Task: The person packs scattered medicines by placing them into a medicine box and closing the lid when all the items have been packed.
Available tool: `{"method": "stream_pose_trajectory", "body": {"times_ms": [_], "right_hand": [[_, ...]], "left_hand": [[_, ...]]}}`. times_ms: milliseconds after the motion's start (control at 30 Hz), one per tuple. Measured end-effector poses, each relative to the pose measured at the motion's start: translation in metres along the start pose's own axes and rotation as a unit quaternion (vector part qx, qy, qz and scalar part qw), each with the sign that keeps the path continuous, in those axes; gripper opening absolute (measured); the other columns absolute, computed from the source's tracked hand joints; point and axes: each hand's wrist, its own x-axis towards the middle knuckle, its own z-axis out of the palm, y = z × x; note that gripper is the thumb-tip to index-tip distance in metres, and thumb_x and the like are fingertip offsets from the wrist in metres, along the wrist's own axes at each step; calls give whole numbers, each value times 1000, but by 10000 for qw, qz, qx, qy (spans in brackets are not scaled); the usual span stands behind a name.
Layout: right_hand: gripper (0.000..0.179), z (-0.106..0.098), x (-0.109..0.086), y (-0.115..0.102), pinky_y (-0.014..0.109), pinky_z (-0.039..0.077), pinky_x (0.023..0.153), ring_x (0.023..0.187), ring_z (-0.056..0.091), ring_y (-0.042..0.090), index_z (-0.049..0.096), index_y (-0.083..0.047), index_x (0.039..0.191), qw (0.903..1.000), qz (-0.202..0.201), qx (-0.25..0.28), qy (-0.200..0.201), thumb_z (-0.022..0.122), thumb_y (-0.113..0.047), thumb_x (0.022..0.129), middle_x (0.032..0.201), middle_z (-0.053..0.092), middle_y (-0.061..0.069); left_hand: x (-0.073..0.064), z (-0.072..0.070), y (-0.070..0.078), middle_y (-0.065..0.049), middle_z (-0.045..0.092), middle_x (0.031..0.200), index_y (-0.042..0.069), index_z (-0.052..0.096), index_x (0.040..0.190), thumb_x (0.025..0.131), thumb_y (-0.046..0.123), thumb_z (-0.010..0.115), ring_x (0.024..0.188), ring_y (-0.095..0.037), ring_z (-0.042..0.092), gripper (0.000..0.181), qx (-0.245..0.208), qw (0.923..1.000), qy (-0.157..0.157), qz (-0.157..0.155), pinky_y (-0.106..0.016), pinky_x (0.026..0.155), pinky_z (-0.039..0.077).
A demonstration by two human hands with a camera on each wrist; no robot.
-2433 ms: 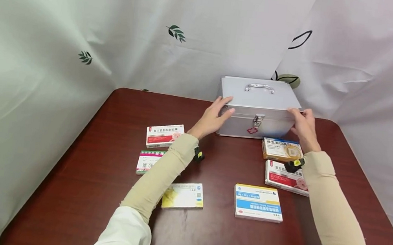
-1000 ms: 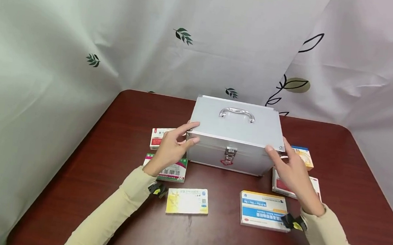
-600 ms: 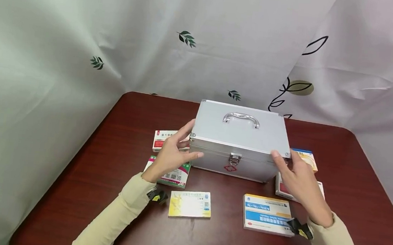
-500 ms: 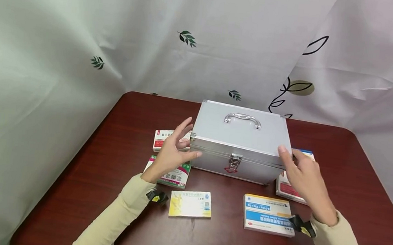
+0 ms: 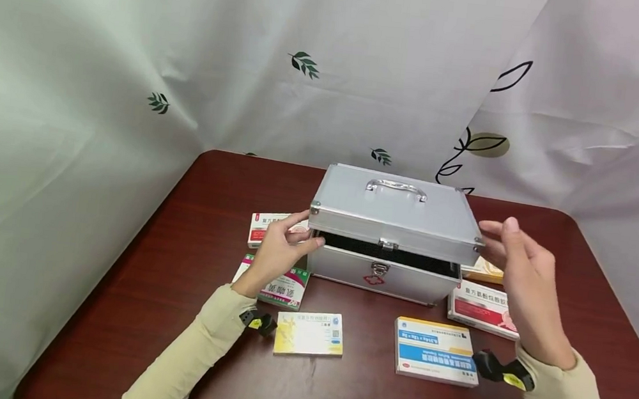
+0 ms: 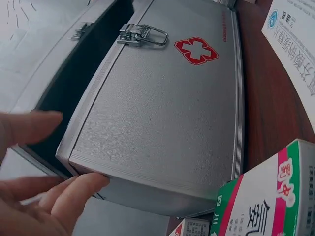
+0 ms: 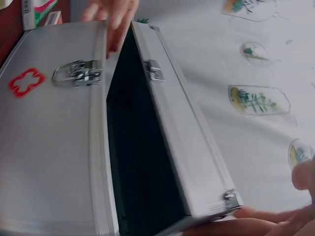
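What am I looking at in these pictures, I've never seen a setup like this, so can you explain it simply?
There's no machine here, just a person's two bare hands. The wide view comes from a camera on the head; the close-ups come from one on each wrist.

On the brown table stands a silver case with a red cross emblem, its lid partly raised. Six medicine boxes lie about its sides and front, including a blue-and-white one.

The left hand touches the case's left end; the right hand has its fingers at the lid's front right corner. Neither hand holds a medicine box.
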Motion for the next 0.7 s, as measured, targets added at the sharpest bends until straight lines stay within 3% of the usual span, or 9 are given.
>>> {"method": "stream_pose_trajectory", "body": {"times_ms": [67,167,267,367,467,567,600,700], "right_hand": [[45,1,4,-2,19,49,81,92,65,12,58,3,117,9943,-325,988,221,47,-35,95,103,68,6],[40,2,11,-4,23,50,80,96,64,18,56,12,113,9762,-742,2014,315,55,-23,93,105,65,10],[38,4,15,-3,22,49,83,98,62,19,53,13,116,9718,-909,2159,274,57,-15,91,109,59,14],[38,6,19,-1,24,48,85,95,60,22,48,16,119,9607,-1112,2540,107,56,-7,90,111,56,19],[36,10,23,4,24,49,78,88,57,24,45,21,118,9281,-1433,3437,-1,54,5,88,109,54,24],[34,15,28,6,22,46,66,80,52,22,43,23,116,8915,-1648,4220,-83,51,14,84,107,52,27],[34,16,30,5,23,44,63,79,51,22,43,23,116,8836,-1674,4372,-100,51,15,84,107,52,27],[38,18,38,3,23,43,62,83,51,23,41,22,120,8758,-1669,4525,-166,51,16,84,110,52,27]], "left_hand": [[3,3,-3,-13,64,111,8,56,124,78,23,73,95,-17,64,51,66,9997,231,-61,-28,76,52],[7,7,-7,-11,69,96,9,63,116,77,25,73,88,-16,67,43,258,9980,553,-137,-28,73,53],[10,9,-10,-7,66,109,6,62,118,78,19,70,96,-17,63,42,494,9974,520,-81,-33,78,51],[10,10,-2,-12,52,131,-7,54,123,80,7,62,119,-21,49,45,378,9992,84,11,-35,94,43],[12,9,-2,-12,40,141,-13,46,124,82,1,56,131,-18,33,46,191,9992,-348,107,-34,102,33],[14,9,-4,-12,38,141,-11,46,125,83,0,56,132,-16,31,44,176,9981,-564,152,-31,101,34],[15,8,-7,-11,39,141,-9,46,125,84,1,56,131,-16,33,44,166,9979,-608,129,-31,99,37],[9,8,2,-13,38,139,-8,46,126,86,1,54,127,-18,38,42,195,9968,-777,-26,-33,97,39]]}}
